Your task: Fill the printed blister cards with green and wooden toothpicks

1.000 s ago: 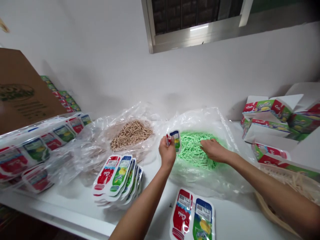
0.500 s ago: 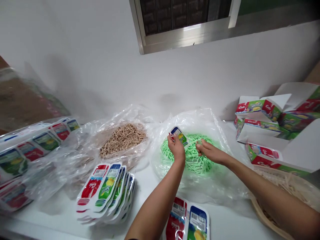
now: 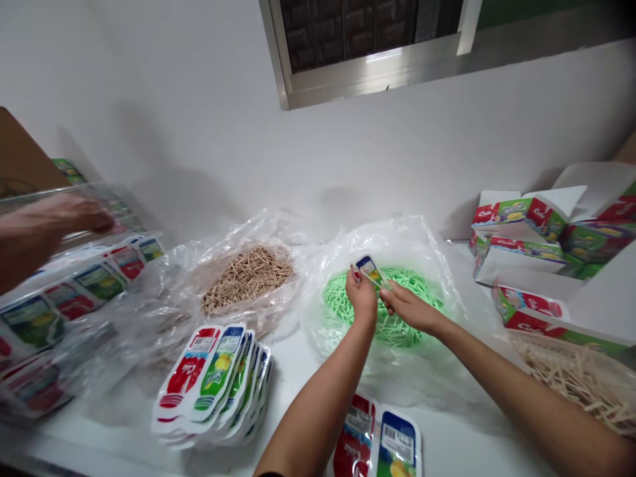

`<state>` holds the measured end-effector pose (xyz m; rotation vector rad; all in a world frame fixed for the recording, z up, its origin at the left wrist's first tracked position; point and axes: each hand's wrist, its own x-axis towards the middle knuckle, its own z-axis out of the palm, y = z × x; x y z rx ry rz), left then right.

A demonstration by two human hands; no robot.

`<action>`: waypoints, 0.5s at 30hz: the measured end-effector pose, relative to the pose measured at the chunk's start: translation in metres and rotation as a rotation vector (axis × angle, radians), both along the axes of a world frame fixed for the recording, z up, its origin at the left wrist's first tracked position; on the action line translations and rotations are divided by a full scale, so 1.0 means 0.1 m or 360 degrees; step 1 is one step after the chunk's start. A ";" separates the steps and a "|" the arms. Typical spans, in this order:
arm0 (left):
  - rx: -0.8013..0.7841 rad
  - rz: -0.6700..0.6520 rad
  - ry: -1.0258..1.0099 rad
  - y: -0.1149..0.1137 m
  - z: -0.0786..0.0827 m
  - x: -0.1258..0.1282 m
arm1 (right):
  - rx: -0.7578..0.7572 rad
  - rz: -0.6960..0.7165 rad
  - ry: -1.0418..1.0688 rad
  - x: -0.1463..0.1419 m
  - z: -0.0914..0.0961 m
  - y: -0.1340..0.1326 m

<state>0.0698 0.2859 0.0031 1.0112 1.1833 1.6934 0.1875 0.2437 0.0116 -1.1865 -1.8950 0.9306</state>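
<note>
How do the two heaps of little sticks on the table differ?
The brown heap is tan, the green heap bright green. The brown heap lies untouched; the left hand holds a small packet over the green heap, the right hand touching it. Both heaps rest in open clear plastic bags.

Over the green sticks (image 3: 342,301), the left hand (image 3: 362,296) has a small packet (image 3: 370,267) in its grip while the right hand (image 3: 407,307) pinches the packet's lower end. Brown sticks (image 3: 248,273) and a fanned stack of packets (image 3: 213,377) lie leftward on the desk (image 3: 462,444).
</note>
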 end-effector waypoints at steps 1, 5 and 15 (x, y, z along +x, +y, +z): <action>0.0016 0.0049 -0.0036 0.04 0.00 -0.04 | 0.0026 0.0004 -0.0057 0.03 0.00 0.00; 0.0080 0.0115 -0.0123 0.12 0.01 -0.11 | 0.0123 0.0095 -0.0207 0.08 -0.01 -0.06; -0.0017 0.0228 -0.0363 -0.22 0.10 0.01 | 0.0146 -0.0235 0.0533 -0.14 0.11 -0.20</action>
